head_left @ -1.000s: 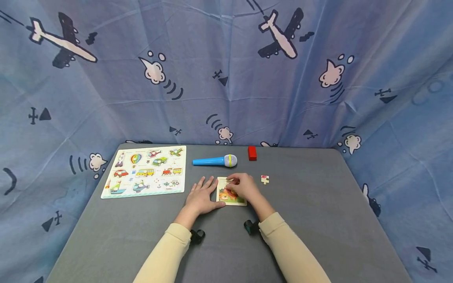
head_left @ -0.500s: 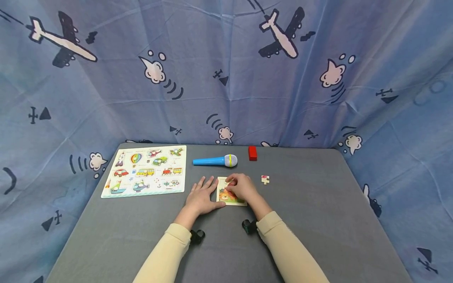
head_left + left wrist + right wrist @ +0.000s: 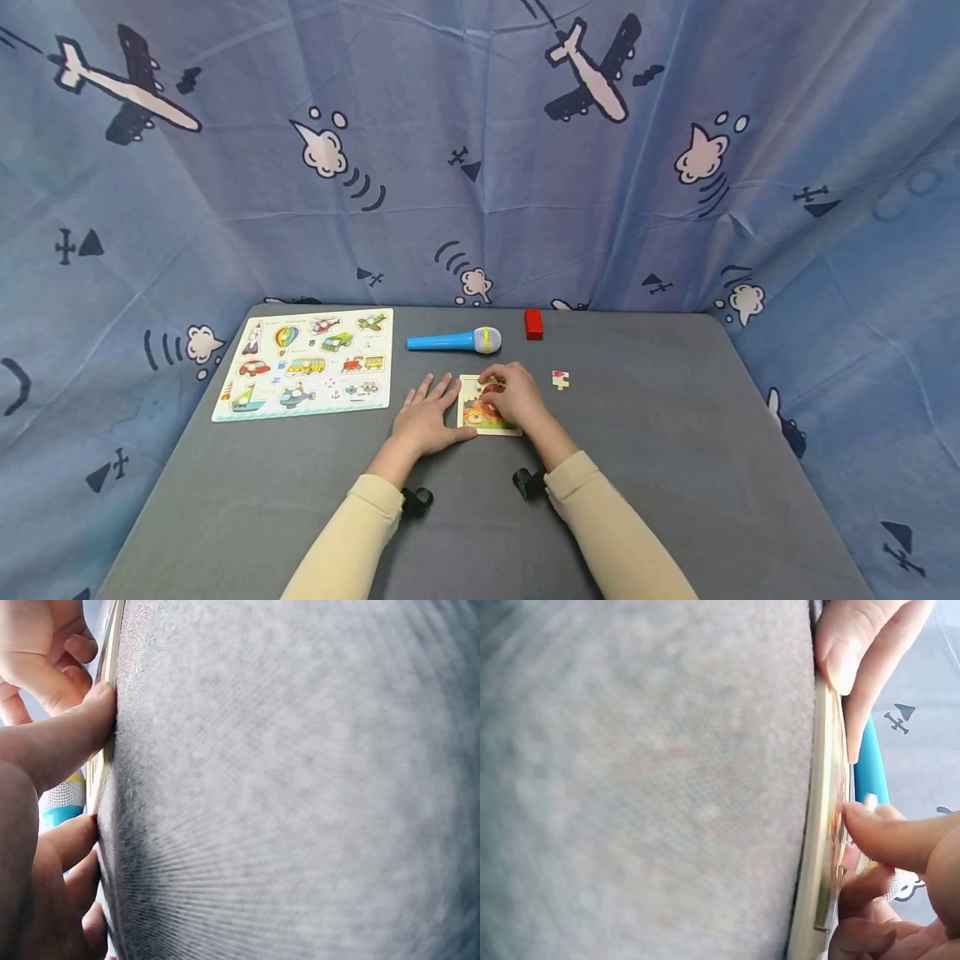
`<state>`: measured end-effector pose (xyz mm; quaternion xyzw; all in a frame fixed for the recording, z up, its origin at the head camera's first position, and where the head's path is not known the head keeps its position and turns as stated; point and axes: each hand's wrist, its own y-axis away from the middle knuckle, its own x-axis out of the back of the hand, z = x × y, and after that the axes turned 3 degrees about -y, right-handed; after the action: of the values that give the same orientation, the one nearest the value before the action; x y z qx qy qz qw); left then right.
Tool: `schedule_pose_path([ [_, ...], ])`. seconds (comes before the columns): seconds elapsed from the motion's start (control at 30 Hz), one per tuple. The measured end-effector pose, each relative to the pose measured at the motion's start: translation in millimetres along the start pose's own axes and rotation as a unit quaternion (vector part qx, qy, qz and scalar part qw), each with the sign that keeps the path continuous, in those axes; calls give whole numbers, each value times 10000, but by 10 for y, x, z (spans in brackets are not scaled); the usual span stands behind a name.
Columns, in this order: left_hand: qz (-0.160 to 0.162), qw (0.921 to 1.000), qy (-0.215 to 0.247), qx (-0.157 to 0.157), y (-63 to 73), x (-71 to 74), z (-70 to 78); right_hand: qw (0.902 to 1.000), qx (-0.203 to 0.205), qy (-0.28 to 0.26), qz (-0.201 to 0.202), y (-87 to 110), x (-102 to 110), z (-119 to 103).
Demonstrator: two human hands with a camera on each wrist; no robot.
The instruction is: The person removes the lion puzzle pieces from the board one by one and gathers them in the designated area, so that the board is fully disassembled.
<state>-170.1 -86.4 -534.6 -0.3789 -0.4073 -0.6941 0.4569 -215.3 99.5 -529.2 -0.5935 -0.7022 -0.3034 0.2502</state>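
A small wooden puzzle board (image 3: pixel 489 432) with a cartoon animal picture and a pale frame lies on the grey table. My left hand (image 3: pixel 427 423) rests at its left side, fingers spread, the thumb on the board's near edge. Over the upper right of the board, the curled fingers and thumb of my right hand (image 3: pixel 517 396) pinch a reddish puzzle piece (image 3: pixel 492 388) at the picture's surface. That piece is mostly hidden by the fingers; whether it sits flat cannot be told. Another puzzle piece (image 3: pixel 560 380), cream and red, lies apart to the right.
A blue toy microphone (image 3: pixel 453 341) lies behind the board, with a red block (image 3: pixel 533 324) to its right. At the left is a large vehicle picture board (image 3: pixel 307 364). A patterned blue curtain (image 3: pixel 480 150) hangs behind the table.
My right hand has shifted only slightly over the board, and more of the reddish piece shows between its fingers. The left hand stays in place.
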Motion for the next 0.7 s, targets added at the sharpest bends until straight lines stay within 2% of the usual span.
schedule_pose_path([
  [0.13,3,10000,35,-2,8,7,2,9991,13,-391,154,-15,34,8],
  [0.4,-16,10000,5,-5,13,16,20,9954,70,-951,101,-8,199,55],
  [0.7,6,10000,63,6,16,17,21,9942,50,-917,558,40,527,176],
])
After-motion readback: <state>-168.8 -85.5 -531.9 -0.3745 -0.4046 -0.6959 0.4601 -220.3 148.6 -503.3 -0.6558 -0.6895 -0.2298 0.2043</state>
